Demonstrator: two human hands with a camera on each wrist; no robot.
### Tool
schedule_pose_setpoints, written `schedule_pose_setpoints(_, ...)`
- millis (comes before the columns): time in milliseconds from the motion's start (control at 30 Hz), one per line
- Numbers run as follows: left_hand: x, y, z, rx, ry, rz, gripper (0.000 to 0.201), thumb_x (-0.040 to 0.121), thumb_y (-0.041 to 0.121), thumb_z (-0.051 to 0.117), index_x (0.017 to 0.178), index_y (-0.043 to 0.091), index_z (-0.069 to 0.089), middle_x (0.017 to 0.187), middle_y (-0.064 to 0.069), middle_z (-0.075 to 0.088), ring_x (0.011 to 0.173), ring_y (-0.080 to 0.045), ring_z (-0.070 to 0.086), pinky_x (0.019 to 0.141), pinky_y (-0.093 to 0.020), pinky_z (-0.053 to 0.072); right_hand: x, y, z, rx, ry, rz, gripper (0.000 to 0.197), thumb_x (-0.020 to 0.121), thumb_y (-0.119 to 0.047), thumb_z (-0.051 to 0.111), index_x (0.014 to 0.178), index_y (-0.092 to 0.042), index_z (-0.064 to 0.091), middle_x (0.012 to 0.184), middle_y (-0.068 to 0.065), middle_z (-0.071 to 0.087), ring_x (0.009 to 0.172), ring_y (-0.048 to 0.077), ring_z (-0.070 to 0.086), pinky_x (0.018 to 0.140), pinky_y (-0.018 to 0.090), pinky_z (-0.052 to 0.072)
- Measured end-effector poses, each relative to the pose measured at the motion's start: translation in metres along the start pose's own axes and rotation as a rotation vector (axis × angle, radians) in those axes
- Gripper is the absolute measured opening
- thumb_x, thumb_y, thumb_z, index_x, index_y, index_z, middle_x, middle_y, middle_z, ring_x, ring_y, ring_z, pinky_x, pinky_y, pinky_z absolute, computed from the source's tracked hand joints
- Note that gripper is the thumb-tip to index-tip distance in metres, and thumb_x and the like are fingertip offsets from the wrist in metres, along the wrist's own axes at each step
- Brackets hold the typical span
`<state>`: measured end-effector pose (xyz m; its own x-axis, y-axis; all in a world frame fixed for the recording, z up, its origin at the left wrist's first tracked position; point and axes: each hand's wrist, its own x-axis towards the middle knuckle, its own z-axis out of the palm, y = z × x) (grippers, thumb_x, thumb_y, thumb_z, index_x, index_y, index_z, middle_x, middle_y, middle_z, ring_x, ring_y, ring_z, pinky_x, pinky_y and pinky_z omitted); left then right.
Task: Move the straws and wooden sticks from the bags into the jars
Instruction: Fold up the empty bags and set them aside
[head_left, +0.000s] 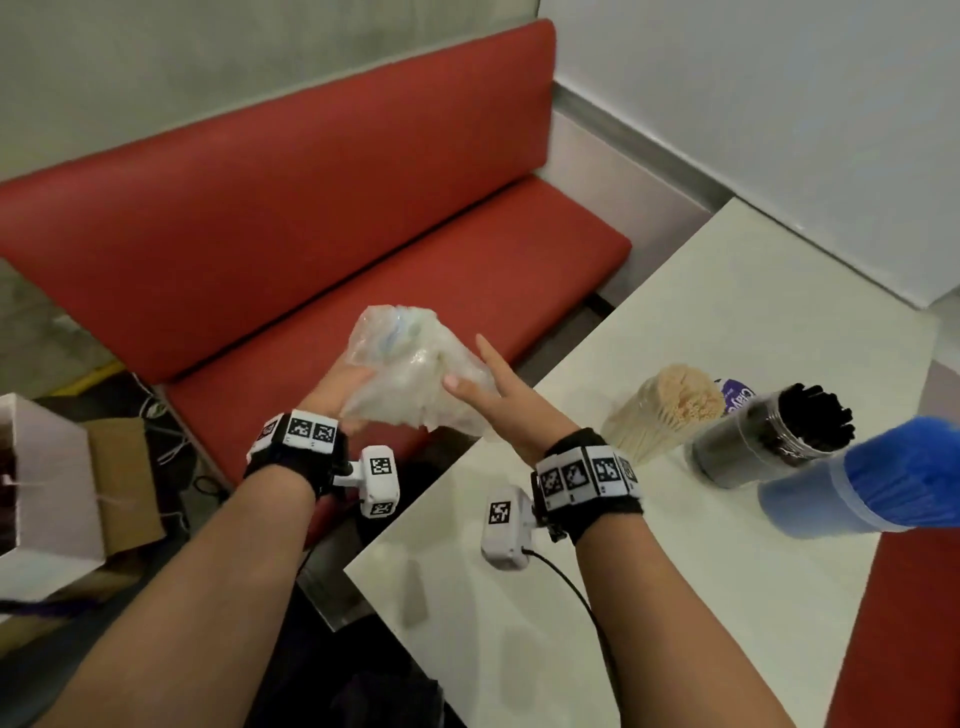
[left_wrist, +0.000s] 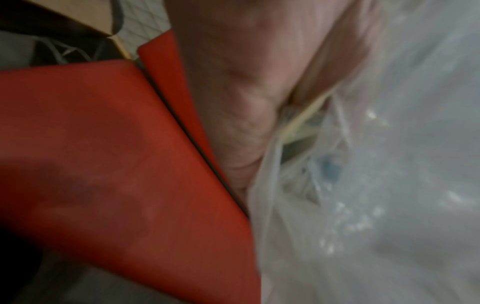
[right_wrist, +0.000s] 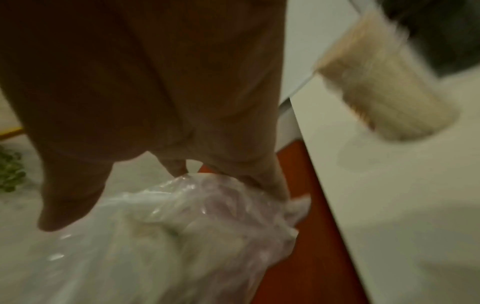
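Note:
A crumpled clear plastic bag (head_left: 415, 374) (left_wrist: 389, 164) (right_wrist: 168, 236) hangs in the air over the red bench, just left of the table's corner. My left hand (head_left: 337, 387) (left_wrist: 246, 92) grips it from the left and below, its fingers hidden by the plastic. My right hand (head_left: 488, 384) (right_wrist: 155, 92) lies against the bag's right side with straight fingers and the thumb on the plastic. On the table stand a jar of wooden sticks (head_left: 665, 410) (right_wrist: 384, 92), a jar of black straws (head_left: 774, 436) and a jar of blue straws (head_left: 857, 478).
The white table (head_left: 675, 597) fills the lower right. A red bench (head_left: 311, 234) runs behind and under the hands. A white paper bag (head_left: 41, 467) and a cardboard box (head_left: 124, 478) sit on the floor at left. A purple-labelled item (head_left: 737, 397) lies behind the jars.

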<state>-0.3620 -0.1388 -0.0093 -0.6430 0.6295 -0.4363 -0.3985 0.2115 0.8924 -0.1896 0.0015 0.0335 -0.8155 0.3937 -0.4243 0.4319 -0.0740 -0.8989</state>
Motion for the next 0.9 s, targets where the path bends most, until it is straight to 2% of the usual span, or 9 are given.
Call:
schedule_pose_setpoints(100, 0.021, 0.014, -0.001, -0.061, -0.003, 0.154, 0.017, 0.099, 0.035, 0.066, 0.113, 0.027, 0.072, 0.107, 0.002, 0.075, 0.094, -0.016, 0.075, 0.073, -0.033, 0.062, 0.045, -0.016, 0.037, 0.193, -0.006, 0.017, 0.098, 0.081, -0.047, 0.079, 0.158, -0.028, 0.022, 0.156, -0.002, 0.043, 0.136, 0.021, 0.05, 0.109, 0.05, 0.045)
schedule_pose_setpoints(167, 0.037, 0.008, -0.006, -0.119, 0.052, 0.141, 0.027, 0.096, 0.02, 0.07, 0.122, 0.01, 0.068, 0.111, -0.014, 0.074, 0.099, -0.033, 0.073, 0.079, -0.045, 0.062, 0.078, -0.021, 0.057, 0.187, 0.111, 0.0, 0.074, 0.078, -0.032, 0.083, 0.143, -0.018, 0.049, 0.132, 0.007, 0.065, 0.118, 0.027, 0.065, 0.099, 0.053, 0.053)
schedule_pose_setpoints(233, 0.055, -0.006, -0.017, -0.033, 0.069, 0.121, 0.032, 0.094, 0.005, 0.068, 0.126, 0.004, 0.064, 0.111, -0.014, 0.07, 0.098, -0.028, 0.067, 0.085, -0.041, 0.057, 0.111, -0.015, 0.069, 0.139, 0.255, 0.04, 0.049, 0.074, -0.022, 0.083, 0.119, -0.013, 0.065, 0.107, 0.011, 0.074, 0.101, 0.031, 0.072, 0.09, 0.054, 0.057)
schedule_pose_setpoints(367, 0.09, -0.035, -0.053, 0.142, -0.193, -0.108, 0.055, 0.094, -0.004, 0.06, 0.145, 0.016, 0.053, 0.14, -0.014, 0.06, 0.119, -0.026, 0.06, 0.097, -0.035, 0.051, 0.169, 0.037, 0.07, 0.066, 0.365, 0.298, 0.037, 0.077, -0.009, 0.078, 0.113, -0.005, 0.068, 0.096, 0.012, 0.075, 0.09, 0.028, 0.074, 0.079, 0.039, 0.062)
schedule_pose_setpoints(467, 0.11, -0.069, -0.081, 0.147, -0.468, -0.467, 0.062, 0.096, 0.03, 0.068, 0.153, 0.035, 0.043, 0.147, -0.002, 0.054, 0.128, -0.025, 0.055, 0.099, -0.049, 0.051, 0.196, 0.088, 0.069, -0.098, 0.291, 0.498, 0.023, 0.083, -0.023, 0.074, 0.103, -0.011, 0.074, 0.08, 0.0, 0.077, 0.071, 0.012, 0.075, 0.063, 0.026, 0.061)
schedule_pose_setpoints(567, 0.128, -0.12, -0.091, -0.019, -0.45, -0.635, 0.059, 0.094, 0.041, 0.065, 0.149, 0.031, 0.049, 0.145, -0.005, 0.057, 0.128, -0.033, 0.058, 0.094, -0.056, 0.057, 0.223, 0.135, 0.068, -0.212, 0.185, 0.644, 0.017, 0.082, -0.019, 0.069, 0.096, -0.013, 0.074, 0.084, 0.003, 0.077, 0.082, 0.021, 0.075, 0.086, 0.04, 0.061)
schedule_pose_setpoints(700, 0.147, -0.189, -0.083, 0.052, -0.317, -0.668, 0.056, 0.099, -0.001, 0.059, 0.152, 0.016, 0.047, 0.142, -0.017, 0.06, 0.128, -0.037, 0.06, 0.098, -0.052, 0.057, 0.257, 0.181, 0.075, -0.336, -0.047, 0.863, 0.045, 0.087, -0.034, 0.061, 0.124, -0.011, 0.064, 0.118, 0.014, 0.068, 0.109, 0.034, 0.065, 0.094, 0.036, 0.051)
schedule_pose_setpoints(767, 0.157, -0.22, -0.08, 0.115, -0.269, -0.684, 0.058, 0.098, -0.011, 0.053, 0.151, 0.013, 0.049, 0.135, -0.021, 0.063, 0.122, -0.039, 0.064, 0.105, -0.053, 0.052, 0.274, 0.203, 0.08, -0.202, -0.074, 1.013, 0.047, 0.088, -0.043, 0.059, 0.122, -0.01, 0.059, 0.12, 0.019, 0.063, 0.111, 0.039, 0.061, 0.101, 0.046, 0.049)
schedule_pose_setpoints(900, 0.178, -0.274, -0.079, 0.305, -0.28, -0.638, 0.046, 0.101, -0.001, 0.056, 0.144, 0.014, 0.057, 0.129, -0.013, 0.067, 0.118, -0.028, 0.064, 0.105, -0.04, 0.05, 0.303, 0.261, 0.085, -0.25, -0.115, 1.156, 0.049, 0.092, -0.041, 0.053, 0.125, -0.005, 0.056, 0.132, 0.02, 0.06, 0.121, 0.037, 0.058, 0.108, 0.048, 0.044)
